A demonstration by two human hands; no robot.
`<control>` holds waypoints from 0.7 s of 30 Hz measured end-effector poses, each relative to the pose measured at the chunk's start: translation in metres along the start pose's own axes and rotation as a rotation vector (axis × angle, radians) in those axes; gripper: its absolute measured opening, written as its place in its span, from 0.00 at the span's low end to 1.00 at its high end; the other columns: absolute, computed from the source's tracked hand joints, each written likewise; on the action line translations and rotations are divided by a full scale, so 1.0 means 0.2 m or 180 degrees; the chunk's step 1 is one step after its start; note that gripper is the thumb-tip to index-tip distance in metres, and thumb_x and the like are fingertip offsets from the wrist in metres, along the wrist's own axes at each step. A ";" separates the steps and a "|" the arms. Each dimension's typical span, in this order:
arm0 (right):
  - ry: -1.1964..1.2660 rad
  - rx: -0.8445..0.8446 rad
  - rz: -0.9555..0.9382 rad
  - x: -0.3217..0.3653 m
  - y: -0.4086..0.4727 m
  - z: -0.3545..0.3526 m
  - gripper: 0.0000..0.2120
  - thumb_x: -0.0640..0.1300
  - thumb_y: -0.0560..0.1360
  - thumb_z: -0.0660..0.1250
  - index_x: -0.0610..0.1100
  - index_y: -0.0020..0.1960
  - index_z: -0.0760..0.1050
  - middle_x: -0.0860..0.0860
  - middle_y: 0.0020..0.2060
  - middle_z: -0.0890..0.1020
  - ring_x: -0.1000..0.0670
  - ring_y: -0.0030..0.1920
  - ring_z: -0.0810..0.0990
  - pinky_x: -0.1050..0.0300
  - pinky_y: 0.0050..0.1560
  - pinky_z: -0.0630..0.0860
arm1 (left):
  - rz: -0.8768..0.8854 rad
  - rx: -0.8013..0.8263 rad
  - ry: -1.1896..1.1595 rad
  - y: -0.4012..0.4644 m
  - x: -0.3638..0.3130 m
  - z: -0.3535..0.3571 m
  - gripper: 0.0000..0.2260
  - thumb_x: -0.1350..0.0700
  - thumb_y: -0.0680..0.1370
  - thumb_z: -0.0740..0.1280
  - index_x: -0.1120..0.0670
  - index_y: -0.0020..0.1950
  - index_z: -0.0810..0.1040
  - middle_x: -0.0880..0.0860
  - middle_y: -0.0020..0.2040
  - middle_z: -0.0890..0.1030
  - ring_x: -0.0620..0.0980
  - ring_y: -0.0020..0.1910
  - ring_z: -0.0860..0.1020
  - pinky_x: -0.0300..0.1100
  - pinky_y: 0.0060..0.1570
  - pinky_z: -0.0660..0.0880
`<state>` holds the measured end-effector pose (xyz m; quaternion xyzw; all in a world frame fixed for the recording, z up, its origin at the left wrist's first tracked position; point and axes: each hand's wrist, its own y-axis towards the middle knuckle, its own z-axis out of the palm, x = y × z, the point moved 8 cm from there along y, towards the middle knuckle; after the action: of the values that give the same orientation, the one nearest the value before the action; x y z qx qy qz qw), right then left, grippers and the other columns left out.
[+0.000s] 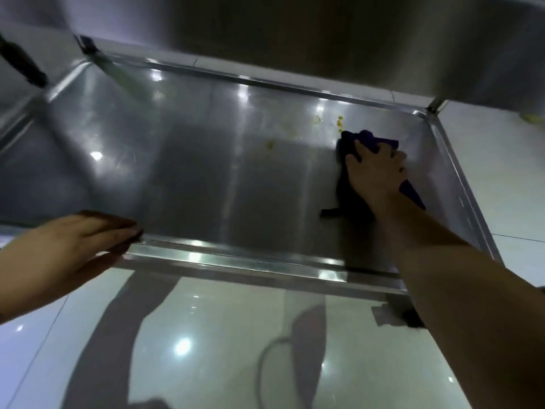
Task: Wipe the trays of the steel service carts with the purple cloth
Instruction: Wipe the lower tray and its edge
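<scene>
Right hand (376, 169) is gripping bunched purple cloth (371, 140), lying near-to-far on steel tray (236, 261); left hand (73, 240) is resting flat on the rim.

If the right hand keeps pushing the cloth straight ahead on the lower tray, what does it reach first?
Probably the yellow droplets just beyond the purple cloth under the right hand; after them the tray's far rim.

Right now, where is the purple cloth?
Head view, right side: the purple cloth lies under the right hand on the lower tray, near its far right corner.
</scene>
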<state>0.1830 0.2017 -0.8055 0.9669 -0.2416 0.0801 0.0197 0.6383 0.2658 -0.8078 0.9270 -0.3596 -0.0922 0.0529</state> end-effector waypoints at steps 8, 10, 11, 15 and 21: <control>-0.0362 0.0449 -0.1443 0.88 -0.44 0.18 0.25 0.53 0.82 0.49 0.56 0.78 0.49 0.44 0.77 0.52 0.38 0.75 0.48 0.40 0.72 0.50 | 0.0469 0.0023 0.0227 -0.02 -0.06 -0.07 0.27 0.44 0.82 0.45 0.55 0.63 0.79 0.53 0.58 0.80 0.58 0.48 0.81 0.50 0.42 0.81; -0.0309 0.0640 -0.1796 1.08 -0.63 0.22 0.25 0.52 0.82 0.49 0.56 0.78 0.48 0.46 0.78 0.49 0.39 0.76 0.44 0.40 0.73 0.47 | 0.0601 0.0090 0.0272 -0.02 -0.06 -0.08 0.28 0.45 0.83 0.42 0.54 0.63 0.79 0.52 0.58 0.81 0.57 0.48 0.82 0.47 0.41 0.80; -0.0295 0.0720 -0.1971 1.17 -0.73 0.24 0.25 0.52 0.82 0.50 0.57 0.78 0.48 0.46 0.78 0.48 0.39 0.76 0.43 0.40 0.73 0.46 | 0.0670 0.0144 0.0293 -0.01 -0.06 -0.09 0.27 0.46 0.83 0.44 0.55 0.62 0.79 0.52 0.57 0.81 0.56 0.47 0.82 0.45 0.40 0.80; -0.0291 0.0999 -0.2854 1.37 -1.04 0.27 0.25 0.51 0.82 0.52 0.60 0.77 0.51 0.49 0.78 0.50 0.44 0.76 0.43 0.42 0.73 0.46 | 0.0749 0.0254 0.0273 -0.04 -0.02 -0.09 0.22 0.62 0.68 0.74 0.55 0.62 0.79 0.53 0.55 0.82 0.54 0.44 0.83 0.41 0.37 0.78; -0.0403 0.0610 -0.2387 1.15 -0.68 0.20 0.23 0.49 0.83 0.51 0.56 0.77 0.55 0.51 0.77 0.57 0.45 0.76 0.53 0.51 0.74 0.50 | 0.0847 -0.0073 -0.0277 -0.11 0.11 -0.06 0.28 0.65 0.69 0.72 0.52 0.67 0.75 0.50 0.63 0.79 0.50 0.55 0.81 0.42 0.50 0.76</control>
<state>0.4529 0.2124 -0.8071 0.9885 0.1362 0.0298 -0.0577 0.6712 0.2668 -0.8026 0.8656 -0.4803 -0.1286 0.0595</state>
